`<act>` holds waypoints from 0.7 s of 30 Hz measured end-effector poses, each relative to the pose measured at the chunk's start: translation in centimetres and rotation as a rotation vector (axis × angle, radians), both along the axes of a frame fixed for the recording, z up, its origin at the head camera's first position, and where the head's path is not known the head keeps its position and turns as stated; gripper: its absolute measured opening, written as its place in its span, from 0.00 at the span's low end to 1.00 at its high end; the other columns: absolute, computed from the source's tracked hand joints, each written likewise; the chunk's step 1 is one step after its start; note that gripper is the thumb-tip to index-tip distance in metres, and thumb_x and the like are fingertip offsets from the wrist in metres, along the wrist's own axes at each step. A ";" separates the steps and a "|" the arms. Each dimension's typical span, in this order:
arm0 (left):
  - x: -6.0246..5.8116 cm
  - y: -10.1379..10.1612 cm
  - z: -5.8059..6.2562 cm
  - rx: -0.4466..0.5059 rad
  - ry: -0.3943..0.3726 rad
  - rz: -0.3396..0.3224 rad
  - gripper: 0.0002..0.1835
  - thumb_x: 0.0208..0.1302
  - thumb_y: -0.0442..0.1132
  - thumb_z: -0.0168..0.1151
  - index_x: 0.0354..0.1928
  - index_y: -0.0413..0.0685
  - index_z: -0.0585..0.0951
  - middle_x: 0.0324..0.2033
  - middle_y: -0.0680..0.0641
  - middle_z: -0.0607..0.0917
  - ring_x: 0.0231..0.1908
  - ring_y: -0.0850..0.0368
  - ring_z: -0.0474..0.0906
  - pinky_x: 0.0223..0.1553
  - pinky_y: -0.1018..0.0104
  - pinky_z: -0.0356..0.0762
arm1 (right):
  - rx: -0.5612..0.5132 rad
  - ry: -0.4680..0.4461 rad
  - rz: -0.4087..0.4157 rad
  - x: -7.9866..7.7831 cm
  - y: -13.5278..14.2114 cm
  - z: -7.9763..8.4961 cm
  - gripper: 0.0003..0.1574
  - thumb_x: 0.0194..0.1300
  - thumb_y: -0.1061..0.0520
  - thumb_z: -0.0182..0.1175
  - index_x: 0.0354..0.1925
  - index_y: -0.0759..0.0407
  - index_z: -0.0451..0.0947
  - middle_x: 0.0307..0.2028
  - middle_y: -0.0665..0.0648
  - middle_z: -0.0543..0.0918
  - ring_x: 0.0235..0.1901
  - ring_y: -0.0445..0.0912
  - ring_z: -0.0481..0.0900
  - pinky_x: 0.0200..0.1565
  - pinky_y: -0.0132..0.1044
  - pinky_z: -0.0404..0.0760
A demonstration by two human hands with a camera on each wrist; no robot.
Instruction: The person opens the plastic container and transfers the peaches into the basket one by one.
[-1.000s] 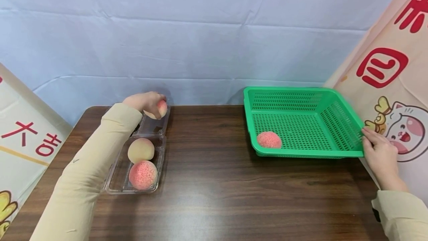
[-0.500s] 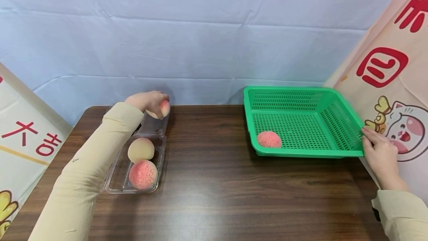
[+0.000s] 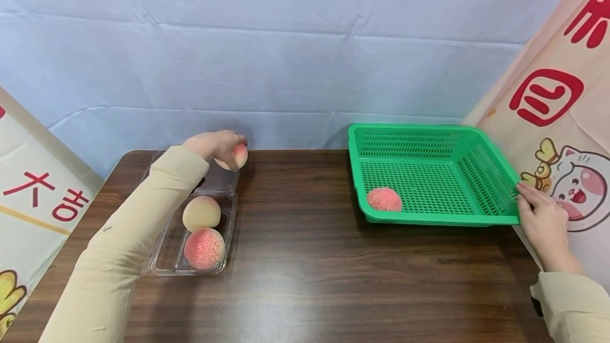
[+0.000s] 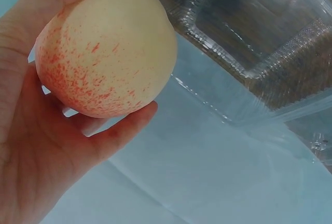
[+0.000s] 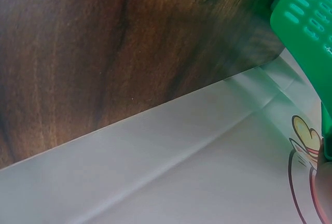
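While the right hand (image 3: 543, 221) grips the green basket (image 3: 429, 184) at the far right corner of the desk (image 3: 305, 258), the left hand (image 3: 215, 144), clamped on a peach (image 4: 111, 53), shifts slightly rightward near the far edge. We count three more peaches (image 3: 204, 248): two in the clear tray (image 3: 168, 253), one in the basket.
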State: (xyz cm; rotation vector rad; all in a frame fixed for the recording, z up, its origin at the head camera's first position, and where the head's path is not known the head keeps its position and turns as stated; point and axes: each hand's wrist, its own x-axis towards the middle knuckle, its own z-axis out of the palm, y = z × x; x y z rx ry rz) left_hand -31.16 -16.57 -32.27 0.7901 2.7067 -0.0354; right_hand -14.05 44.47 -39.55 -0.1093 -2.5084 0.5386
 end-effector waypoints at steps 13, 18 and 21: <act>0.4 0.8 0.1 -0.022 -0.003 -0.007 0.37 0.40 0.40 0.71 0.57 0.39 0.70 0.48 0.37 0.73 0.48 0.43 0.70 0.47 0.52 0.70 | 0.001 0.011 0.008 0.0 0.1 -0.2 0.22 0.66 0.60 0.43 0.51 0.73 0.73 0.56 0.66 0.72 0.63 0.45 0.62 0.62 0.45 0.56; 0.4 1.1 0.1 -0.024 -0.004 -0.018 0.37 0.40 0.40 0.71 0.57 0.40 0.70 0.48 0.37 0.74 0.48 0.43 0.70 0.47 0.52 0.69 | -0.003 0.019 0.015 0.0 0.2 -0.2 0.22 0.65 0.60 0.43 0.51 0.73 0.73 0.55 0.66 0.72 0.63 0.40 0.61 0.62 0.45 0.56; 0.3 1.2 0.1 -0.019 -0.004 -0.034 0.37 0.40 0.40 0.71 0.56 0.39 0.70 0.48 0.37 0.74 0.48 0.43 0.70 0.48 0.52 0.69 | -0.002 0.017 0.014 0.0 0.2 -0.3 0.22 0.65 0.60 0.43 0.52 0.72 0.73 0.55 0.67 0.72 0.62 0.31 0.57 0.62 0.44 0.55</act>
